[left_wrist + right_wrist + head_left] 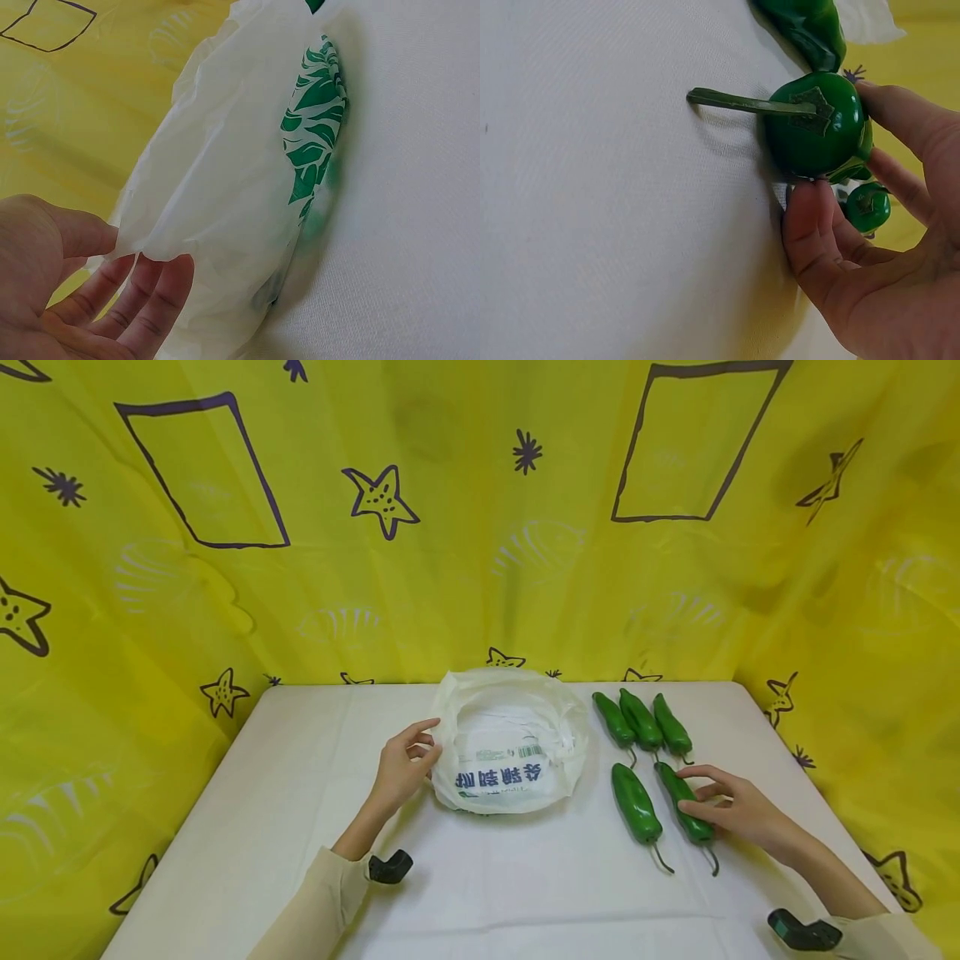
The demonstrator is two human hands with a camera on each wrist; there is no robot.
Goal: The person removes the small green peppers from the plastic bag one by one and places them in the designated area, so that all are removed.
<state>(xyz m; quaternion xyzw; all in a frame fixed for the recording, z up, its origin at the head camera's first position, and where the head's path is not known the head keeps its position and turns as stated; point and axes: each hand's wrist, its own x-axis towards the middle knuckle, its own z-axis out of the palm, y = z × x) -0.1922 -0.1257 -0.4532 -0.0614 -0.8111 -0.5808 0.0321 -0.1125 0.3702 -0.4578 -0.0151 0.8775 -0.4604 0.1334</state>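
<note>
A thin white plastic bag (pixel 510 683) stands on the table with its mouth spread wide, blue and green print showing inside. My left hand (pixel 401 768) pinches the bag's left rim between thumb and fingers; in the left wrist view the thin film (pixel 202 165) runs between them. At the right, my right hand (pixel 738 810) grips a long green pepper (pixel 678 795), thumb on one side and fingers on the other. Its stem end (pixel 810 127) faces the right wrist camera, close to the white cloth.
Another green pepper (pixel 636 803) lies just left of the held one. Behind them, three more peppers (pixel 640 718) sit side by side near the table's far edge. A yellow patterned curtain (pixel 465 585) hangs behind and at both sides of the white-covered table (pixel 495 868).
</note>
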